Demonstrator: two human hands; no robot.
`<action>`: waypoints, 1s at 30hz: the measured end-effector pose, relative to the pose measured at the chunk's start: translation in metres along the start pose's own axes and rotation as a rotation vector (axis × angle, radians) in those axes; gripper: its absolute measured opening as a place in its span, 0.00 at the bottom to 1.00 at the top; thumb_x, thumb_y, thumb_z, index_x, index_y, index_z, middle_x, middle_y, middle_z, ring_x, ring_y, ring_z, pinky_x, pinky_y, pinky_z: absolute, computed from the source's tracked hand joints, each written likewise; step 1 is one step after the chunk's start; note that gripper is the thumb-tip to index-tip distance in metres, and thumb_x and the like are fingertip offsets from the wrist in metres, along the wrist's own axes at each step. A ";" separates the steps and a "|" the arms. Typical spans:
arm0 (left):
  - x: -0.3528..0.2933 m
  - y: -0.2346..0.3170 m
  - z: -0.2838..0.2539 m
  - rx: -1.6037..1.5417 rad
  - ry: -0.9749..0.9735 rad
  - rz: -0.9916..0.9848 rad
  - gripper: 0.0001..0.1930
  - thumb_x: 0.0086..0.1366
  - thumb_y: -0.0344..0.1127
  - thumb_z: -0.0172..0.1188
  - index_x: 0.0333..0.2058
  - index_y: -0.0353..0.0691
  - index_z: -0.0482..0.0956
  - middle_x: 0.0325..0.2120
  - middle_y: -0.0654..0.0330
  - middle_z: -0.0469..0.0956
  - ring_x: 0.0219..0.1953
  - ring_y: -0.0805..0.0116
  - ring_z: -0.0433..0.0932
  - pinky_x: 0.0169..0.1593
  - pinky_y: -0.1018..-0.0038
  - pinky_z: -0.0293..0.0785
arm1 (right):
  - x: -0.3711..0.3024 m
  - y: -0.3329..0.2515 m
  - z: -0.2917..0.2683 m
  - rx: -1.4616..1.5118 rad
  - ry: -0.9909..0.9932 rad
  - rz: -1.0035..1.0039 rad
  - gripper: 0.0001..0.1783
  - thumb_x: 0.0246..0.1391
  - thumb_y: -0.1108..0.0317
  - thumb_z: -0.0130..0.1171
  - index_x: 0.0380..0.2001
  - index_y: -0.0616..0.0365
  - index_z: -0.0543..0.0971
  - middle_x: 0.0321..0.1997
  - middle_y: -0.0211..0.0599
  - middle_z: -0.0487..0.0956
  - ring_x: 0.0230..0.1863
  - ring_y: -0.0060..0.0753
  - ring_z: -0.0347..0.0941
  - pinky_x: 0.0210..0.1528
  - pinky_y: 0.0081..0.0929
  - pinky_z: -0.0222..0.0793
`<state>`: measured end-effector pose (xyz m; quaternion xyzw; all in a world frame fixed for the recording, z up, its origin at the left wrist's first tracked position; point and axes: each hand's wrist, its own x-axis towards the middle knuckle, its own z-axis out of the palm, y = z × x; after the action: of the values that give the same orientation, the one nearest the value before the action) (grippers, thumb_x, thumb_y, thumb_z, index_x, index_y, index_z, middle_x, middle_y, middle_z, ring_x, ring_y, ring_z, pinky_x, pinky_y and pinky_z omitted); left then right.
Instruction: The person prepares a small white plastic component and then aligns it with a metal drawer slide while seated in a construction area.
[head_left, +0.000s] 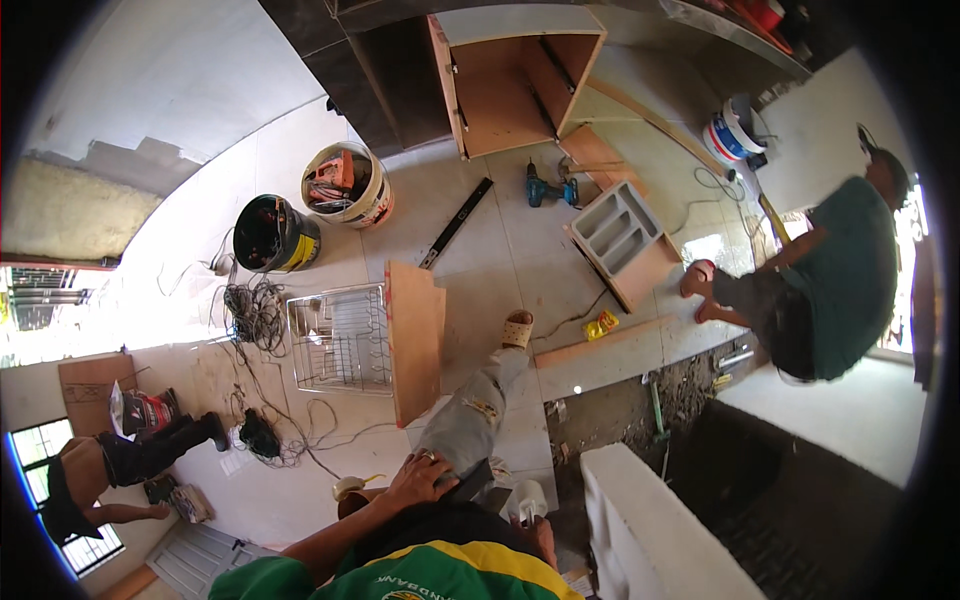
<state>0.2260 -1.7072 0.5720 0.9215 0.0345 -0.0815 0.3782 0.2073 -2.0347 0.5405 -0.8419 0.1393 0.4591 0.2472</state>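
My left hand (420,482) lies on my thigh, over grey trousers (465,420), with its fingers stretched out. A dark flat-sided object (470,484) is just beyond its fingertips; what it is I cannot make out. At the lower middle my right hand (543,538) is closed round a white cup (528,499), whose opening faces up. Part of that hand is hidden behind the cup and my green and yellow shirt (450,568).
A wire basket (340,370) with a wooden panel (408,340) stands ahead. Beyond are tool buckets (377,208), a drill (548,187), a cutlery tray (617,228), an open cabinet (505,115) and tangled cables (255,310). A person (835,270) crouches right, another (95,480) left.
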 end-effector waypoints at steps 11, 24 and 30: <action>0.160 0.033 -0.028 -0.066 -0.186 -0.503 0.18 0.60 0.50 0.62 0.26 0.40 0.76 0.22 0.49 0.79 0.27 0.46 0.79 0.33 0.54 0.74 | 0.108 -0.156 -0.250 0.078 -0.314 0.034 0.23 0.41 0.57 0.71 0.36 0.67 0.81 0.28 0.42 0.83 0.27 0.36 0.81 0.33 0.35 0.75; 0.349 0.019 -0.077 -0.312 -0.421 -0.530 0.16 0.62 0.47 0.61 0.29 0.38 0.81 0.21 0.49 0.79 0.26 0.49 0.79 0.31 0.59 0.74 | 0.292 -0.252 -0.406 -0.427 -0.700 -0.265 0.26 0.48 0.48 0.65 0.38 0.62 0.81 0.29 0.47 0.83 0.35 0.45 0.81 0.39 0.37 0.75; 0.582 -0.253 -0.003 0.101 0.321 -0.295 0.07 0.60 0.33 0.63 0.29 0.36 0.77 0.19 0.54 0.75 0.20 0.63 0.75 0.25 0.70 0.69 | 0.567 -0.356 -0.458 0.423 -0.770 -0.225 0.32 0.54 0.35 0.55 0.26 0.57 0.76 0.16 0.38 0.74 0.19 0.32 0.74 0.24 0.30 0.71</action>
<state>0.7679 -1.5241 0.2961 0.9253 0.2246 0.0101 0.3053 0.9997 -1.9894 0.3751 -0.5508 0.0356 0.6703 0.4961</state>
